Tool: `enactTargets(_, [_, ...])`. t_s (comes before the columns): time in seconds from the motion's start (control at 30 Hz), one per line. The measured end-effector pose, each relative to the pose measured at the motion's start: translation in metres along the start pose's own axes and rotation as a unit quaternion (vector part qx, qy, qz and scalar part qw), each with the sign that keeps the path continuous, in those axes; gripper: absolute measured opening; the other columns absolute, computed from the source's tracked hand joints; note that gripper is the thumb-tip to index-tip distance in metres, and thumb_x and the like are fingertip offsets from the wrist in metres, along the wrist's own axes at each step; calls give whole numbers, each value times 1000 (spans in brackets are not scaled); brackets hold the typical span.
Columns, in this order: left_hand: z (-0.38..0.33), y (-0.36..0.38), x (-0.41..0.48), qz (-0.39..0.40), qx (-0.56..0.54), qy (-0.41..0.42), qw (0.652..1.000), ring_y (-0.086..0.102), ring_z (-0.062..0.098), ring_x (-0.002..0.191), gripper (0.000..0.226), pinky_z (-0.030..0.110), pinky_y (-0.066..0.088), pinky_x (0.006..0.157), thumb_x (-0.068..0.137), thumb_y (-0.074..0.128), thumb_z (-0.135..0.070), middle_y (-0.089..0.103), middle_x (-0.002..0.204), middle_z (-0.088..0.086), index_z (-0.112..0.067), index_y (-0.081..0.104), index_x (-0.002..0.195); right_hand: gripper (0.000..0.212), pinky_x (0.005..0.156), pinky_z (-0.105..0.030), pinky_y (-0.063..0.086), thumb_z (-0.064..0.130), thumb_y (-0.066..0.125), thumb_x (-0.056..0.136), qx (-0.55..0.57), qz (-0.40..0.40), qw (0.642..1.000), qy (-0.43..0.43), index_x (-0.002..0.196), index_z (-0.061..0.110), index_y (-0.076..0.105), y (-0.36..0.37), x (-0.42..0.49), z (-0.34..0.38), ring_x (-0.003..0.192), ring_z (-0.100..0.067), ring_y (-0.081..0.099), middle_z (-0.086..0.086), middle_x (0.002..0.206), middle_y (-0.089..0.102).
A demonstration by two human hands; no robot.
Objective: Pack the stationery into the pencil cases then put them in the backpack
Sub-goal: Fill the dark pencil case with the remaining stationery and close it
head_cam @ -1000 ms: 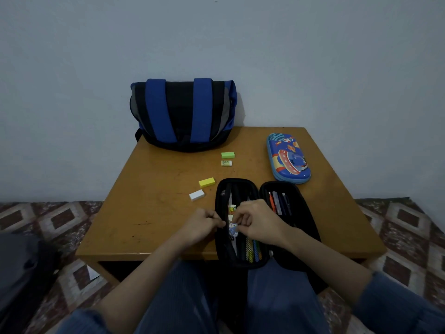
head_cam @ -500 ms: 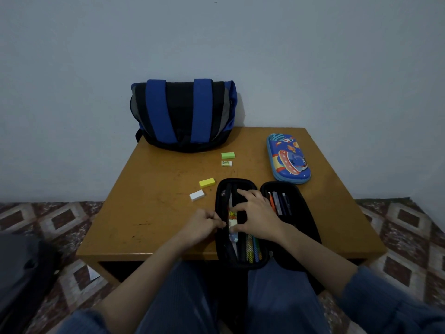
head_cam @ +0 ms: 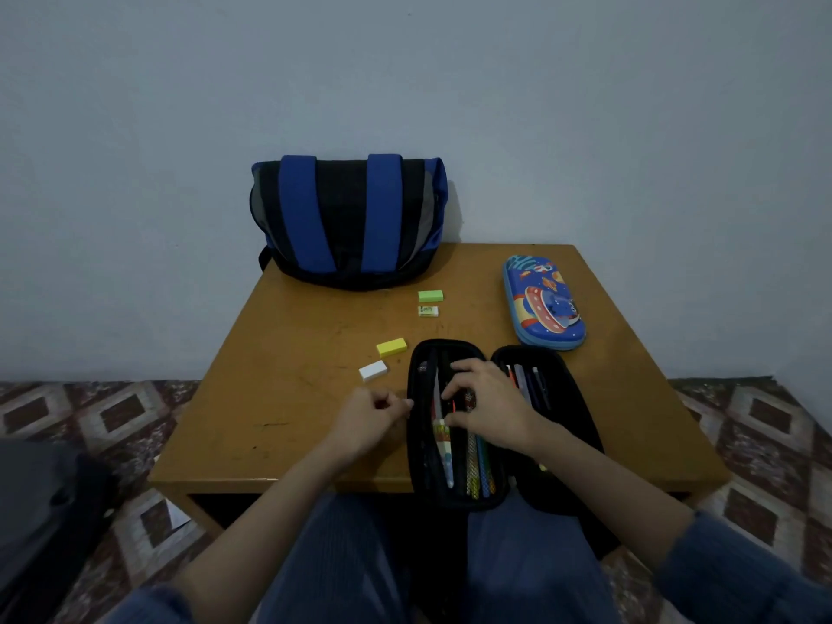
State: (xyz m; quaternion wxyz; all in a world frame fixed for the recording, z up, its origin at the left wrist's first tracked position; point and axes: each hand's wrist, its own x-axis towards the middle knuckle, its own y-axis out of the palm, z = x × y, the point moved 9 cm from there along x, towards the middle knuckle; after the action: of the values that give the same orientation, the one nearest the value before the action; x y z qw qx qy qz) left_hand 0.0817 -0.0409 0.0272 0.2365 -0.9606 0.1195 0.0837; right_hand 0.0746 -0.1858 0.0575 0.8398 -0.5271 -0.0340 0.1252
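Table [head_cam: 288,398] against grey wall [head_cam: 135,128]; patterned floor [head_cam: 90,412] | left hand [head_cam: 371,421] grip clamped on black pencil case [head_cam: 569,412] rim; right hand [head_cam: 488,409] grip apart, on pens [head_cam: 479,466]

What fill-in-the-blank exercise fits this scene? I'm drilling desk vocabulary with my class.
The black pencil case lies ____ on the table.
The green eraser, yellow eraser, white eraser and printed eraser make ____ loose erasers.
The closed pencil case is mainly ____.
The backpack stands against the ____.
Missing words: open, four, blue, wall.
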Motion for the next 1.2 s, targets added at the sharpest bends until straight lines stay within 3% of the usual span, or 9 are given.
enactTargets(0.1, [15,-43,3,-129,155,23,979,56,14,96,20,24,46,81,92,55,-27,60,107,4,-15,61,106,20,100,-27,32,22,66,85,22,-64,998,4,104,15,67,-18,14,-2,125,-16,42,0,133,48])
enactTargets(0.17, [35,-58,3,-149,284,30,947,38,19,131,50,32,36,105,92,51,-40,41,142,3,-18,43,135,16,94,-27,38,22,64,86,34,-96,995,11,100,15,67,-24,27,-1,116,-16,50,0,122,56])
enactTargets(0.23, [56,-59,5,-120,341,18,932,11,18,145,68,35,13,117,93,39,-52,14,157,2,-17,20,148,14,88,-29,45,21,62,87,35,-114,993,13,98,14,68,-28,42,5,106,-17,55,-2,113,60])
enactTargets(0.4, [64,-55,5,-115,354,25,928,0,15,145,71,30,1,117,94,29,-55,4,158,0,-15,9,150,17,63,-24,44,13,56,90,1,-136,991,8,92,8,72,-26,73,25,87,-20,61,-5,99,67])
enactTargets(0.53, [63,-57,4,-130,336,27,932,2,15,145,71,29,3,116,94,31,-55,7,158,-2,-16,11,150,22,77,-34,54,10,54,89,-52,-107,993,-4,104,7,69,-7,103,33,96,-23,61,-9,107,66])
enactTargets(0.77, [63,-60,4,-150,327,29,933,6,14,145,70,29,6,116,93,34,-56,10,157,-2,-18,16,149,35,92,-38,38,16,48,90,-261,-16,965,-23,125,14,54,24,127,39,114,-33,46,-16,125,43])
enactTargets(0.87, [62,-60,3,-155,326,32,932,6,14,145,70,28,6,116,93,35,-55,11,157,-3,-17,17,149,32,94,-37,36,15,49,90,-284,-17,958,-42,120,14,59,30,130,45,113,-30,46,-13,125,42])
enactTargets(1.03, [64,-61,4,-157,316,30,935,7,13,145,70,30,9,116,92,36,-56,12,157,-4,-18,18,149,24,86,-31,39,14,54,90,-95,-112,989,-26,113,6,53,6,119,43,108,-26,50,-12,116,54])
enactTargets(1.2, [65,-62,5,-160,293,36,942,10,13,144,69,30,10,116,91,42,-54,17,156,-4,-18,24,147,15,60,-23,43,10,65,85,199,-159,967,9,94,10,53,-32,86,24,69,-7,49,1,82,53])
